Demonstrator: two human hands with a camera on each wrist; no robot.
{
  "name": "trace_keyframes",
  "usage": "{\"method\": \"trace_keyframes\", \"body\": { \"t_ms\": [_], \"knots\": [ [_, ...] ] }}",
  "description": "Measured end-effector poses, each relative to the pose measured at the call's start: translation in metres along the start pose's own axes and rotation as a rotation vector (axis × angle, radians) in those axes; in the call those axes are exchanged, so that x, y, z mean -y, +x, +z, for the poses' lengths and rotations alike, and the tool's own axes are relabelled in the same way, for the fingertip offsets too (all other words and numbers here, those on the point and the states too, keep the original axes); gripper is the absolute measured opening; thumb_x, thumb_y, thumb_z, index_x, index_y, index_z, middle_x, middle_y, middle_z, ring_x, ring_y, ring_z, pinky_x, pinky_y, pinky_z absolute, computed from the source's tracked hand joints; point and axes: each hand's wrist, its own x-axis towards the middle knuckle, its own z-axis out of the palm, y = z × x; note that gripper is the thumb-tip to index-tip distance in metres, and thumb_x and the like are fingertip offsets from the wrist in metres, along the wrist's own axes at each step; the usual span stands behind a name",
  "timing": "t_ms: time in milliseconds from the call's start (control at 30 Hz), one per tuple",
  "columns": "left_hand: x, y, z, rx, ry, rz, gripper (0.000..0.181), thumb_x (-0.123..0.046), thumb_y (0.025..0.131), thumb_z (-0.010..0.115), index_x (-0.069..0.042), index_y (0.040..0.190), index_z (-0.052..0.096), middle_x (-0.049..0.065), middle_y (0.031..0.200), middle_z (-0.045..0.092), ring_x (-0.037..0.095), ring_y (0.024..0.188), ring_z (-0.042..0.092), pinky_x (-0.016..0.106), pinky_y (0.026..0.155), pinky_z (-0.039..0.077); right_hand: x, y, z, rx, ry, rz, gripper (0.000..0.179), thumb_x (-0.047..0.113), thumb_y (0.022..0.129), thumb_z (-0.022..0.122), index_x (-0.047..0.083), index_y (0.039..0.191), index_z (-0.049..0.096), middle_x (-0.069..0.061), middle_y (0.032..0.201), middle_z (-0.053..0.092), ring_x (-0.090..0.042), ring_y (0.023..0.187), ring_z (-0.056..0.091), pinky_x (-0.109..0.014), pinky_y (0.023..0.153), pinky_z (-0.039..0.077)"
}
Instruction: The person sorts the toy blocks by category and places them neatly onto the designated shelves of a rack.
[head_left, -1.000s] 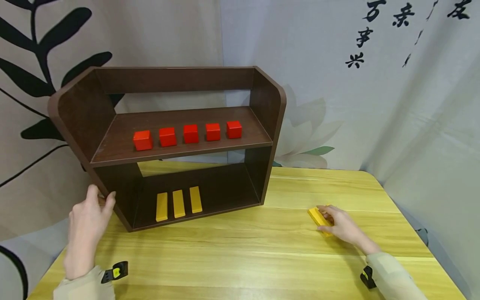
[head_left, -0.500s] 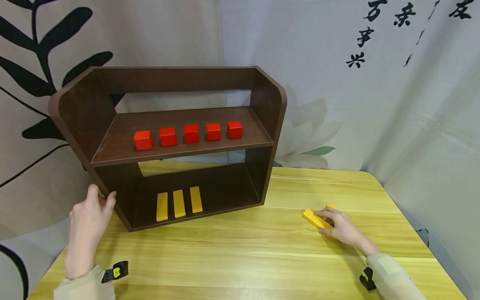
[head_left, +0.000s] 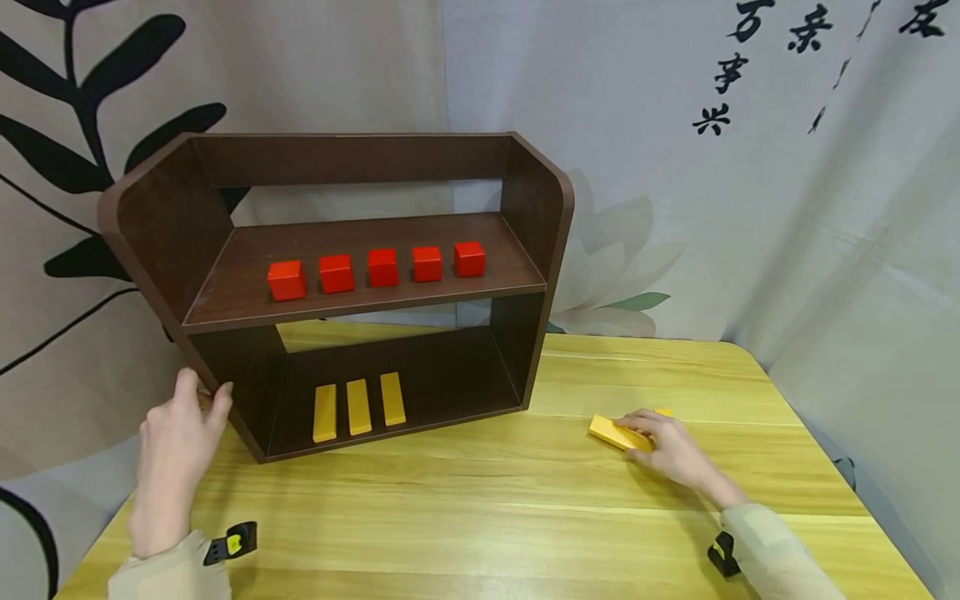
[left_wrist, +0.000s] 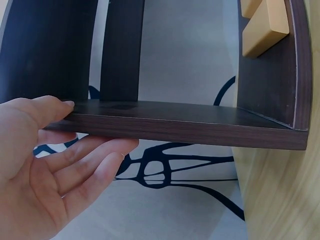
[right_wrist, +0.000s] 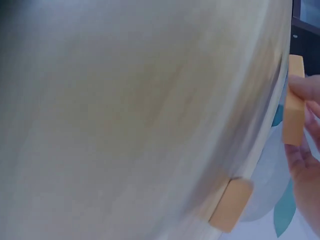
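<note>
A dark brown two-tier shelf (head_left: 352, 160) stands at the left of the table. My left hand (head_left: 176, 442) holds the edge of its left side panel, thumb on the inner face and fingers beneath in the left wrist view (left_wrist: 190, 131). Over the table's right part, my right hand (head_left: 671, 450) pinches a yellow rectangular block (head_left: 609, 432) between thumb and fingers. The right wrist view shows that held block (right_wrist: 294, 115) at its right edge. Behind the right hand, another yellow block (head_left: 663, 412) lies on the table, mostly hidden in the head view.
Several red cubes (head_left: 382, 267) line the upper tier. On the lower tier, three yellow blocks (head_left: 358, 407) lie side by side toward the left. The wooden table (head_left: 480, 517) extends to a fabric backdrop (head_left: 637, 108) behind and at the right.
My right hand has turned the yellow block and shifted it left, away from the other block, which shows more clearly behind. The left hand and the shelf stay put.
</note>
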Motion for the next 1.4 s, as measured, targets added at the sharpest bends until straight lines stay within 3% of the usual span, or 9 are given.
{"method": "trace_keyframes", "body": {
  "t_ms": [200, 400, 700, 1033, 1400],
  "knots": [
    [0.000, 0.000, 0.000, -0.006, -0.004, 0.002, 0.023, -0.020, 0.096, 0.051, 0.002, 0.094, 0.042, 0.021, 0.064, 0.054, 0.028, 0.042, 0.041, 0.032, 0.042, 0.026, 0.013, 0.008, 0.000, 0.001, 0.045, -0.002, 0.045, 0.006, 0.074, 0.076, 0.008, 0.118, 0.065, -0.007, 0.115, 0.066, -0.023, 0.097, 0.066, -0.036, 0.079, 0.053],
    [-0.001, 0.001, -0.001, -0.002, -0.001, -0.002, 0.024, -0.020, 0.096, 0.050, 0.002, 0.094, 0.042, 0.022, 0.064, 0.055, 0.028, 0.042, 0.042, 0.032, 0.042, 0.026, 0.025, 0.019, 0.004, -0.034, 0.061, -0.067, 0.045, 0.004, 0.073, 0.078, 0.008, 0.116, 0.067, -0.006, 0.112, 0.068, -0.022, 0.094, 0.066, -0.033, 0.076, 0.053],
    [-0.002, 0.001, -0.003, 0.019, 0.007, -0.024, 0.025, -0.022, 0.097, 0.049, 0.001, 0.094, 0.041, 0.016, 0.056, 0.047, 0.030, 0.043, 0.042, 0.033, 0.042, 0.026, 0.052, 0.035, 0.013, -0.010, 0.110, -0.112, 0.044, 0.005, 0.074, 0.077, 0.009, 0.116, 0.067, -0.008, 0.115, 0.067, -0.026, 0.103, 0.065, -0.042, 0.087, 0.052],
    [-0.003, 0.001, -0.004, 0.036, -0.001, -0.031, 0.025, -0.024, 0.097, 0.048, 0.000, 0.095, 0.042, 0.021, 0.064, 0.055, 0.032, 0.045, 0.045, 0.034, 0.043, 0.028, 0.082, 0.054, 0.031, -0.013, 0.147, -0.183, 0.043, 0.007, 0.073, 0.078, 0.008, 0.115, 0.068, -0.008, 0.114, 0.067, -0.025, 0.102, 0.065, -0.041, 0.088, 0.052],
    [-0.003, 0.000, -0.004, 0.021, 0.006, -0.011, 0.026, -0.023, 0.097, 0.048, 0.001, 0.093, 0.039, 0.013, 0.052, 0.044, 0.029, 0.042, 0.041, 0.033, 0.042, 0.026, 0.116, 0.077, 0.059, -0.063, 0.210, -0.171, 0.041, 0.006, 0.074, 0.077, 0.006, 0.114, 0.067, -0.009, 0.112, 0.068, -0.024, 0.100, 0.066, -0.036, 0.084, 0.054]
  ]
}}
